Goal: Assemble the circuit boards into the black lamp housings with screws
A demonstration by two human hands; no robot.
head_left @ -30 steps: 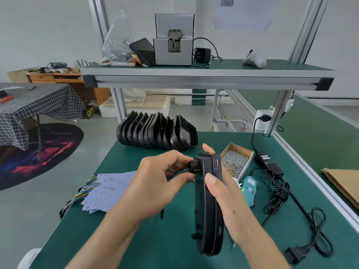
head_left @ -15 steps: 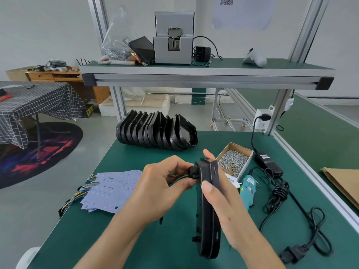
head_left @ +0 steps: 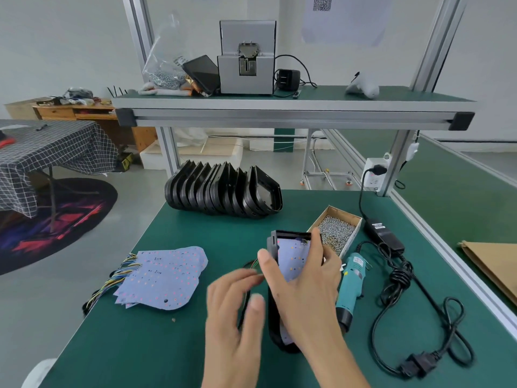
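My right hand (head_left: 305, 287) grips a black lamp housing (head_left: 275, 312) from its right side, thumb on the left rim, fingers across the top. A pale blue circuit board (head_left: 295, 257) with red dots lies inside the housing, face toward me. My left hand (head_left: 235, 306) hovers just left of the housing with fingers spread and relaxed, blurred, holding nothing. Thin wires (head_left: 251, 266) trail from the housing's left side. A stack of loose circuit boards (head_left: 163, 275) with coloured wires lies to the left. A row of empty black housings (head_left: 223, 189) stands at the back.
A cardboard box of screws (head_left: 337, 228) sits right of the housing. A teal electric screwdriver (head_left: 351, 284) lies beside my right hand, with its black power brick (head_left: 384, 233) and coiled cable (head_left: 419, 331) further right. An overhead shelf (head_left: 293, 107) crosses above.
The housing has turned from edge-on to showing the board inside and has dropped toward the table. My left hand has let go of the cable plug and drawn back, opening.
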